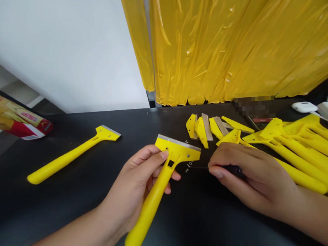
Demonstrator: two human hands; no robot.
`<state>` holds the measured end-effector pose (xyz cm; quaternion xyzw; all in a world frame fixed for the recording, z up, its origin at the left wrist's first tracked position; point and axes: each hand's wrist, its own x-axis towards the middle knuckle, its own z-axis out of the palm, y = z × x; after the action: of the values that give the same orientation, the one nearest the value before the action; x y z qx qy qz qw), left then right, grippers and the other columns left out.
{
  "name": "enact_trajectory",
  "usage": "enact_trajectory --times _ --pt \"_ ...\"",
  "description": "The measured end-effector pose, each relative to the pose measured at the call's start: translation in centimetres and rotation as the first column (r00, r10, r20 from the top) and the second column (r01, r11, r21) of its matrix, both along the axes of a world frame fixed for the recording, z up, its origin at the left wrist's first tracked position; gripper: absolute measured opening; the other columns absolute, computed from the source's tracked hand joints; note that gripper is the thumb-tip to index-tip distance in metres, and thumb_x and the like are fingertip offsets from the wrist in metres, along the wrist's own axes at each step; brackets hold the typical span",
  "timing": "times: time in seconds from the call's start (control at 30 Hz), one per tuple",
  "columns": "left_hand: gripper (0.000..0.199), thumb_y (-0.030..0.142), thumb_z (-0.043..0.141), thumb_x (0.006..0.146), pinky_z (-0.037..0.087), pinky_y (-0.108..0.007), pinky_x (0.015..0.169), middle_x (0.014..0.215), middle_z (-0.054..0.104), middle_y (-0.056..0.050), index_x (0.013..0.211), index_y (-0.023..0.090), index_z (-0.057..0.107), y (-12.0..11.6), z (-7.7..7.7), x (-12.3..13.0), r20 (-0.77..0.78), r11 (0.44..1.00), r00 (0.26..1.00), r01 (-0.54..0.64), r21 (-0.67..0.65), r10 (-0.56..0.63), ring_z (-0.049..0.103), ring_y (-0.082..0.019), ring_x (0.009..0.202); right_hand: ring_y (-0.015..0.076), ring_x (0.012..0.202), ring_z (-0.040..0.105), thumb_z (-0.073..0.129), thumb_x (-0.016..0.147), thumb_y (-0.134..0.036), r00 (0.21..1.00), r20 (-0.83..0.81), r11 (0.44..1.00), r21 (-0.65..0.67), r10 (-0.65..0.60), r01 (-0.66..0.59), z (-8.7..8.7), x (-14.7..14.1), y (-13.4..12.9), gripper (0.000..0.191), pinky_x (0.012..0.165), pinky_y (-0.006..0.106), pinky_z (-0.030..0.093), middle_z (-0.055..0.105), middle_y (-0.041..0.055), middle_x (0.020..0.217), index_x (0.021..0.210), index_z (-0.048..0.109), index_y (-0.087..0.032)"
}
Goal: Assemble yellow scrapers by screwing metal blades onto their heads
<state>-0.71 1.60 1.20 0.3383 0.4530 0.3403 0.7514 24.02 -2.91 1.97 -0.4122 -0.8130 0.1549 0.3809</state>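
Note:
My left hand point(139, 173) is closed around a yellow scraper point(155, 198), its head pointing up and away with a metal blade along the far edge. The left thumb presses near one hole in the head; a screw sits in the hole on the right. My right hand point(254, 176) grips a screwdriver point(236, 169) with a dark handle. Its thin dark shaft points left towards the scraper head, apart from it. Small silvery pieces point(187, 168), too small to make out surely, lie on the table between the hands. A second yellow scraper point(70, 155) with a blade lies at left.
Yellow cover plates point(201, 131) and wrapped blades point(207, 126) lie beyond my right hand. Several yellow scraper handles point(295, 147) are piled at right on the black table point(103, 224). A white earphone case point(304, 107) and a red-and-gold package point(14, 116) stand farther out.

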Motion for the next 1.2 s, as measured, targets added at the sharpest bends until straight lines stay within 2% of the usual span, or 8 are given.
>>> enact_trajectory --times 0.23,0.43,0.57,0.67,0.87,0.97,1.07,1.2 --pt "0.018 0.037 0.078 0.096 0.058 -0.022 0.057 0.083 0.076 -0.005 0.097 0.022 0.068 0.1 0.0 0.0 0.003 1.000 1.000 0.009 0.012 -0.009 0.073 -0.017 0.073 0.0178 0.074 0.069 0.064 0.102 -0.018 1.000 -0.012 1.000 -0.014 -0.023 0.023 0.1 0.1 0.0 0.007 0.071 0.031 0.056 0.072 0.0027 0.085 0.101 0.067 -0.024" --pt "0.021 0.039 0.073 0.100 0.060 -0.020 0.059 0.105 0.076 -0.007 0.107 0.019 0.072 0.0 0.2 0.2 -0.047 1.000 0.999 -0.024 0.020 0.025 0.076 -0.017 0.080 0.0183 0.076 0.072 0.066 0.100 -0.018 0.999 -0.006 0.999 0.017 -0.038 0.038 1.0 0.4 -0.1 0.007 0.070 0.030 0.057 0.075 0.0031 0.086 0.100 0.067 -0.024" --pt "0.024 0.039 0.071 0.101 0.060 -0.021 0.058 0.111 0.077 -0.010 0.113 0.018 0.073 0.2 0.2 0.3 -0.050 1.000 0.998 -0.027 0.006 0.027 0.077 -0.019 0.082 0.0191 0.078 0.074 0.064 0.101 -0.020 0.996 -0.041 0.995 0.048 -0.084 0.086 1.8 1.0 -0.8 0.007 0.069 0.030 0.058 0.076 0.0035 0.088 0.102 0.066 -0.026" --pt "0.023 0.039 0.073 0.099 0.060 -0.022 0.057 0.108 0.078 -0.010 0.110 0.019 0.074 0.2 0.2 0.3 -0.046 1.000 0.999 0.006 -0.018 -0.006 0.077 -0.020 0.081 0.0214 0.080 0.074 0.062 0.103 -0.023 0.993 -0.070 0.995 0.028 -0.094 0.096 2.1 1.5 -1.5 0.009 0.069 0.032 0.059 0.075 0.0042 0.089 0.109 0.066 -0.028" --pt "0.024 0.043 0.078 0.095 0.060 -0.023 0.057 0.085 0.076 -0.005 0.101 0.020 0.079 -0.6 0.3 0.2 0.011 0.992 0.994 0.110 -0.068 -0.110 0.079 -0.023 0.081 0.0272 0.096 0.073 0.063 0.102 -0.021 0.978 -0.205 0.999 0.021 -0.035 0.041 1.3 2.0 -2.1 0.018 0.090 0.043 0.060 0.075 0.0083 0.099 0.119 0.067 -0.026" --pt "0.024 0.043 0.078 0.094 0.060 -0.023 0.056 0.071 0.070 -0.001 0.097 0.020 0.080 -0.8 0.1 0.3 0.026 0.988 0.992 0.127 -0.089 -0.126 0.079 -0.024 0.079 0.0252 0.091 0.074 0.063 0.104 -0.023 0.987 -0.158 0.999 0.028 -0.026 0.031 1.3 1.8 -2.1 0.017 0.082 0.039 0.061 0.075 0.0087 0.102 0.120 0.066 -0.026" --pt "0.026 0.044 0.077 0.095 0.060 -0.023 0.056 0.082 0.076 -0.005 0.100 0.018 0.081 -0.9 -0.1 0.4 0.014 0.985 0.990 0.142 -0.094 -0.141 0.078 -0.023 0.079 0.0226 0.083 0.073 0.061 0.106 -0.028 0.994 -0.112 0.998 0.057 -0.017 0.023 1.5 1.5 -2.0 0.013 0.073 0.036 0.061 0.076 0.0095 0.102 0.118 0.065 -0.026" --pt "0.028 0.044 0.077 0.096 0.059 -0.023 0.055 0.094 0.079 -0.009 0.104 0.017 0.079 -0.9 -0.1 0.4 0.018 0.982 0.988 0.156 -0.112 -0.155 0.078 -0.021 0.077 0.0218 0.085 0.074 0.055 0.110 -0.032 0.995 -0.102 0.997 0.074 -0.020 0.028 1.6 1.3 -1.8 0.014 0.074 0.034 0.061 0.075 0.0097 0.102 0.119 0.063 -0.026"
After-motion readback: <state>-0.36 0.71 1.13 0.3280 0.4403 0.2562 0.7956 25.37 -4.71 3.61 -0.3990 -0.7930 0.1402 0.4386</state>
